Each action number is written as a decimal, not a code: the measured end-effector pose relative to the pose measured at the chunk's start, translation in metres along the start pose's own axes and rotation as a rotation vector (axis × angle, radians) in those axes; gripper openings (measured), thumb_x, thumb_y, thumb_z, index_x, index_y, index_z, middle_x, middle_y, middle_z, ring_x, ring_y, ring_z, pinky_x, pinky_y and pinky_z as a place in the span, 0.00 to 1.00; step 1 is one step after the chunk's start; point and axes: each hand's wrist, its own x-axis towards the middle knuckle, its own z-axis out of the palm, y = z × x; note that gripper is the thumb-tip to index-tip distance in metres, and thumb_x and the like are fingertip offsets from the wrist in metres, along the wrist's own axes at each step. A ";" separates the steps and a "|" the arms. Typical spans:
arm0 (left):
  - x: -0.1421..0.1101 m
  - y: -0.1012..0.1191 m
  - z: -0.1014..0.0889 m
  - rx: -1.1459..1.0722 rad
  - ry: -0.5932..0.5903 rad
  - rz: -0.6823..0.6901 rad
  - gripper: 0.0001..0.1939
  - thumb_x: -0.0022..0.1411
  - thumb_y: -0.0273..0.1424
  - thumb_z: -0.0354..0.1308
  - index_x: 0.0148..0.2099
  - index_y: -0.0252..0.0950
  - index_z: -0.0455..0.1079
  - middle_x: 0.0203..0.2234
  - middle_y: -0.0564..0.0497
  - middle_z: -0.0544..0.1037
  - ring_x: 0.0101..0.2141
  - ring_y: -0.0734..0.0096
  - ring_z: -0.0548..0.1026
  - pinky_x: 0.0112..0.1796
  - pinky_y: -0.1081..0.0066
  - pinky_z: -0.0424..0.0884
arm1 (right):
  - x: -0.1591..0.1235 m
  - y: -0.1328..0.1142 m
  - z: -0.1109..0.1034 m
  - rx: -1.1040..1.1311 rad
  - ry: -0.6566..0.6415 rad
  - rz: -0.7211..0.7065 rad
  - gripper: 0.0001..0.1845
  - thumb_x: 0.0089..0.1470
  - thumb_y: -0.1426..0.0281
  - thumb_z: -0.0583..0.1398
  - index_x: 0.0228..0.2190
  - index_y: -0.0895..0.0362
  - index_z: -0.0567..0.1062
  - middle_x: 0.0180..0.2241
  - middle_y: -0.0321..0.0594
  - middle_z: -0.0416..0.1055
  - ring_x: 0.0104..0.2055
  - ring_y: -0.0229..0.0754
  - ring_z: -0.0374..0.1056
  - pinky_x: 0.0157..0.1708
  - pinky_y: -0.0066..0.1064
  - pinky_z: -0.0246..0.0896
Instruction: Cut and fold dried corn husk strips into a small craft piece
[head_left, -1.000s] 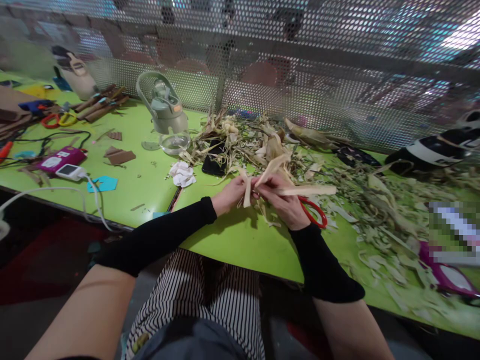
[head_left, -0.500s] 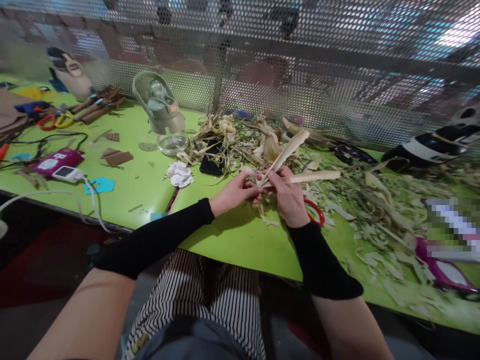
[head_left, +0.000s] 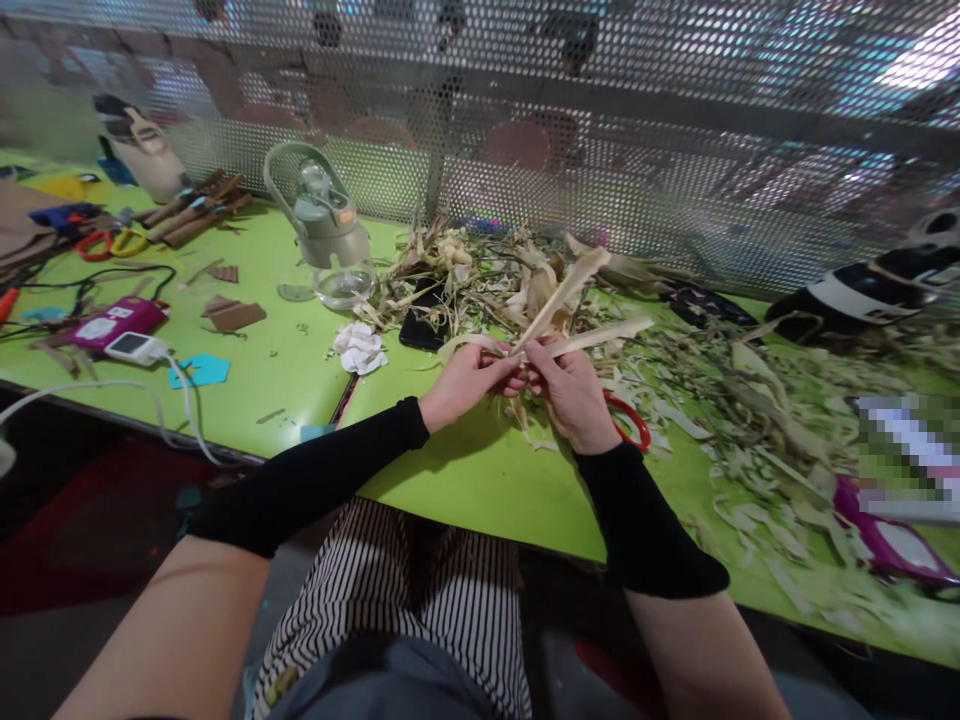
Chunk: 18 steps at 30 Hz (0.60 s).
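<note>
Pale corn husk strips (head_left: 562, 295) fan out from between my two hands, one pointing up and away, another to the right, and a shorter one curling left. My left hand (head_left: 476, 380) pinches them near where they cross. Close beside it, my right hand (head_left: 566, 390) grips the strips between thumb and fingers. The exact crossing point is partly hidden by my fingertips. Red-handled scissors (head_left: 631, 420) lie by my right wrist, only the handle loop showing. Behind my hands is a heap of dried husks (head_left: 525, 280).
A clear bottle with a green lid (head_left: 330, 220), crumpled white paper (head_left: 360, 348) and a black phone-like object (head_left: 424, 325) stand or lie left of the heap. Husk scraps (head_left: 750, 430) cover the right side. A dark bottle (head_left: 862, 295) lies there, before a perforated metal screen (head_left: 495, 150).
The right-pointing strip has shifted left and tilted up slightly. A strip end now curls out left above my left hand. My right fingers have moved a little left along the strips.
</note>
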 end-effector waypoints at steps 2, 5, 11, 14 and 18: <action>-0.002 0.003 0.001 -0.015 0.024 -0.010 0.06 0.69 0.23 0.60 0.43 0.33 0.65 0.26 0.55 0.79 0.26 0.81 0.77 0.36 0.74 0.78 | -0.002 0.000 0.000 0.000 -0.020 0.003 0.28 0.41 0.46 0.76 0.30 0.55 0.76 0.21 0.29 0.68 0.21 0.30 0.59 0.18 0.22 0.54; -0.004 0.005 0.003 0.006 0.024 -0.015 0.07 0.70 0.22 0.59 0.44 0.34 0.63 0.25 0.56 0.78 0.26 0.81 0.78 0.34 0.76 0.76 | -0.005 -0.001 0.000 -0.034 -0.036 0.024 0.25 0.44 0.49 0.75 0.32 0.54 0.78 0.26 0.33 0.75 0.23 0.32 0.63 0.19 0.24 0.56; -0.004 0.001 0.000 0.094 0.010 0.042 0.17 0.65 0.27 0.67 0.46 0.37 0.60 0.25 0.59 0.77 0.28 0.77 0.80 0.34 0.76 0.75 | -0.004 -0.001 -0.001 -0.128 -0.045 0.059 0.23 0.46 0.48 0.73 0.27 0.55 0.78 0.21 0.32 0.71 0.21 0.34 0.63 0.18 0.26 0.54; -0.004 -0.001 -0.002 0.143 -0.024 0.065 0.18 0.66 0.30 0.67 0.46 0.38 0.58 0.25 0.59 0.77 0.30 0.75 0.81 0.34 0.76 0.74 | -0.004 -0.003 0.000 -0.087 -0.046 0.136 0.25 0.42 0.48 0.75 0.24 0.55 0.76 0.20 0.32 0.71 0.22 0.32 0.63 0.18 0.24 0.52; -0.005 0.000 -0.002 0.150 -0.039 0.087 0.15 0.68 0.26 0.62 0.48 0.38 0.57 0.27 0.58 0.78 0.29 0.76 0.81 0.31 0.78 0.73 | -0.006 -0.008 0.003 0.027 -0.046 0.190 0.25 0.39 0.50 0.77 0.26 0.55 0.78 0.23 0.32 0.73 0.24 0.33 0.66 0.23 0.24 0.64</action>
